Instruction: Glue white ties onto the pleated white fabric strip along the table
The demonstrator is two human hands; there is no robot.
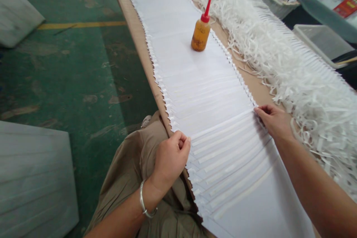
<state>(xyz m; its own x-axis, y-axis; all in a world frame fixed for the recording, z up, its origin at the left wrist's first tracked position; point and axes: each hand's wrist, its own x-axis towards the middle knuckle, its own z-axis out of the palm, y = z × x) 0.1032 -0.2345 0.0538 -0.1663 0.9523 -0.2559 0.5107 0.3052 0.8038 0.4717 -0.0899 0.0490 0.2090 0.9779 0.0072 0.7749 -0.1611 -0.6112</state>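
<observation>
The long white run of thin, flat, overlapping pieces with saw-toothed edges (192,76) lies lengthwise on the tan tabletop (259,91). The left hand (170,158) has thumb and forefinger together, pinching its left edge; the right hand (275,121) pinches the opposite edge the same way. They sit at either end of one crosswise line, probably to keep it straight and level. The layers are staggered, perhaps so that a narrow pale band of each shows; these run together too finely to count.

One translucent squeeze bottle of amber liquid with a pointed red nozzle (200,33) stands upright on the run, beyond the hands, seemingly within reach yet out of their way. To the right lies one long heap of curly white strips (279,52), its strips uncountable, apparently pushed aside to leave working room.

Farther out there are one silver bangle (142,197) on the left wrist, one shallow pale plastic tray (312,26), and two whitish-grey flat-topped blocks (33,178) at far left, above the green floor (89,81).
</observation>
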